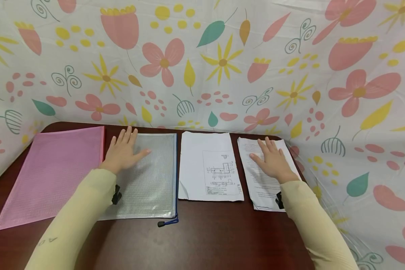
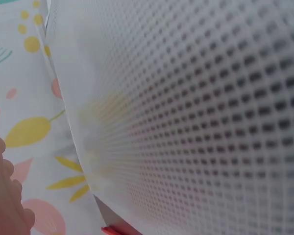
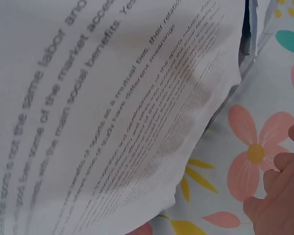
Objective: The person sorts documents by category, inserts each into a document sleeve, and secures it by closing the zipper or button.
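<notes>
My left hand, fingers straight and thumb spread, hovers over the upper left of a clear mesh zipper pouch with a blue edge. The pouch's grid fills most of the left wrist view, where the fingertips show at the left. On the right, my right hand is spread with extended fingers above a stack of printed sheets. Lines of English text on the top sheet show up close in the right wrist view. Neither hand holds anything.
A pink mesh pouch lies at the far left, beside the clear one. Between the hands sits a paper stack with a technical drawing. A blue zipper pull extends toward the front of the dark wooden table. Flowered cloth hangs behind.
</notes>
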`<state>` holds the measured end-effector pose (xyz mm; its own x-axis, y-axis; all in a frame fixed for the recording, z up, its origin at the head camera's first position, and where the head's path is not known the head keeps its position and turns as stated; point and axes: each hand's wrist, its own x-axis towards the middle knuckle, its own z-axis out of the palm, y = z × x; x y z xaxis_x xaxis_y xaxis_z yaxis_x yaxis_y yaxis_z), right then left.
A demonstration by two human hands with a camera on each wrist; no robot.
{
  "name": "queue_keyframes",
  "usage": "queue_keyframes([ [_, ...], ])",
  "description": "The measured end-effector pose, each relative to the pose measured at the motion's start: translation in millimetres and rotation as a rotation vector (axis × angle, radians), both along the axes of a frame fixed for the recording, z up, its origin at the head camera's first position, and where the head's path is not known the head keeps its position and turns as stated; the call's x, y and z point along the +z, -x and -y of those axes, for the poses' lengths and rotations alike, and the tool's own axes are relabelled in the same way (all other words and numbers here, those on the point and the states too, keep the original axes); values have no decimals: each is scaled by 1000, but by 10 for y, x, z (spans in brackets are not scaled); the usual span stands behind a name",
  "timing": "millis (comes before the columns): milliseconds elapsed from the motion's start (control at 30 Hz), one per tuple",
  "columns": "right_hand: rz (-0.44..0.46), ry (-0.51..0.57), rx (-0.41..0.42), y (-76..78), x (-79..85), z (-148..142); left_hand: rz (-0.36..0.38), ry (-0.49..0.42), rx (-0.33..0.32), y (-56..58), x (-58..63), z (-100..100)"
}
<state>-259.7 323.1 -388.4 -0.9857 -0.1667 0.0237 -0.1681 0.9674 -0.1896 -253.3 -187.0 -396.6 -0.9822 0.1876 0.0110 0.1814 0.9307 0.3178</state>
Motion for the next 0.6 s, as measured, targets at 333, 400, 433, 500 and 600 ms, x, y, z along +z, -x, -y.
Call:
queue_keyframes([
  [333, 9, 66, 18, 27, -103, 96, 10, 7, -9, 33, -50, -168],
  [400, 16, 68, 24, 30, -116, 121, 19, 9, -14, 41, -67, -197],
  [433, 19, 69, 26, 34, -123, 132, 21, 7, -16, 44, -75, -211],
  [500, 26, 72, 30, 40, -131, 158, 23, 1, -22, 49, -90, -237],
  [600, 28, 83, 41, 45, -136, 197, 18, 6, -23, 59, -111, -273],
])
